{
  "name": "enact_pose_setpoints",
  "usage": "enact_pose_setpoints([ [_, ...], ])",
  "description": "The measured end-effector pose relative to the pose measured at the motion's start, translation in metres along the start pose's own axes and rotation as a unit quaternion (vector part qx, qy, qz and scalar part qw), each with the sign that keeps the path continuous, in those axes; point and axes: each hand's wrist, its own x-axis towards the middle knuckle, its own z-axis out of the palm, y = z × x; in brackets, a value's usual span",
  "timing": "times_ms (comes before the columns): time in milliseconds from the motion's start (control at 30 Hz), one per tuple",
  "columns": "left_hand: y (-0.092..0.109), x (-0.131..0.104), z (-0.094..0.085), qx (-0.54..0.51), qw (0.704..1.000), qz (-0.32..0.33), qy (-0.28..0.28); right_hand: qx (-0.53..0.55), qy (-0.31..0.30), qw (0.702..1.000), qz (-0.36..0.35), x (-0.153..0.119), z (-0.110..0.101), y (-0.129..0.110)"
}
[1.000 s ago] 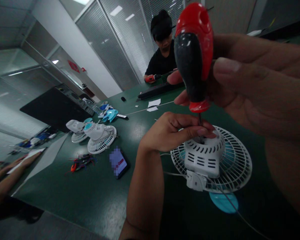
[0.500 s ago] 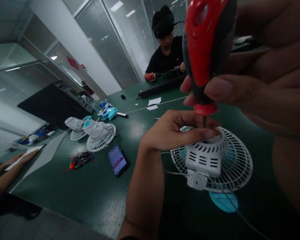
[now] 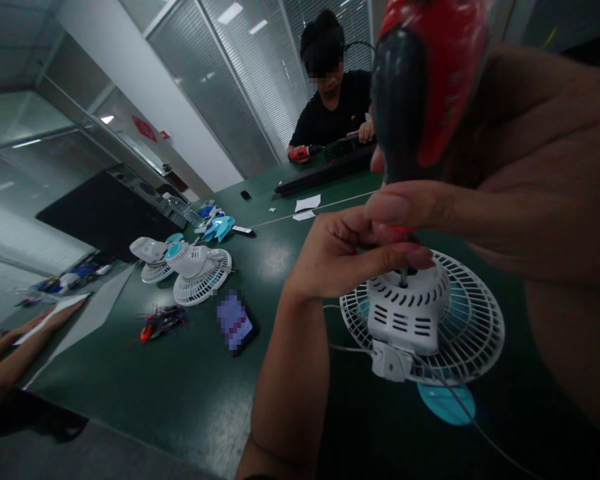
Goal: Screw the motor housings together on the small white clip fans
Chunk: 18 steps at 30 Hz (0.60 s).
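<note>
My right hand is wrapped round the red and black handle of a screwdriver, held upright. Its thin metal shaft points down into the top of the white motor housing of a fan. Thumb and fingers of my left hand close round the shaft just above the housing; their exact contact is partly hidden. The fan lies face down, its white grille spread under the housing. A light blue round piece shows below the grille, and a grey cable runs off towards the lower right.
Two more white fans lie to the left on the green table. A phone and a tangle of wires are nearer. Across the table a person works at a long black object. Another person's arms reach in at left.
The screwdriver handle has turned, its black side now facing me. My right hand has come lower, with its thumb nearer my left fingers. The fan has hardly moved.
</note>
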Motion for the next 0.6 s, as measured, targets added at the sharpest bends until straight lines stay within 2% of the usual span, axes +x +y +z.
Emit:
enact_pose_setpoints([
  [67, 0.002, -0.001, -0.001, 0.0, 1.0, 0.004, -0.014, 0.006, -0.003, 1.0, 0.025, -0.001, 0.001, -0.006],
  [167, 0.005, -0.003, -0.001, -0.009, 1.0, -0.019, -0.012, 0.076, -0.029, 0.995, 0.053, -0.001, 0.002, -0.012],
  [267, 0.006, -0.005, 0.001, -0.018, 0.999, -0.044, -0.002, 0.161, -0.076, 0.982, 0.07, 0.001, -0.001, -0.009],
  [367, 0.006, -0.005, 0.001, -0.021, 0.999, -0.044, -0.01, 0.195, -0.108, 0.971, 0.082, 0.004, -0.005, -0.002],
  [467, 0.008, -0.006, -0.002, 0.008, 0.999, -0.029, -0.029, 0.19, -0.127, 0.973, 0.036, 0.004, -0.006, 0.005],
  [533, 0.009, -0.006, -0.004, 0.036, 0.998, -0.023, -0.035, 0.153, -0.101, 0.983, -0.001, 0.003, -0.005, 0.007],
  [600, 0.007, -0.005, -0.005, 0.05, 0.998, -0.026, -0.033, 0.118, -0.073, 0.99, -0.007, 0.002, -0.004, 0.006],
])
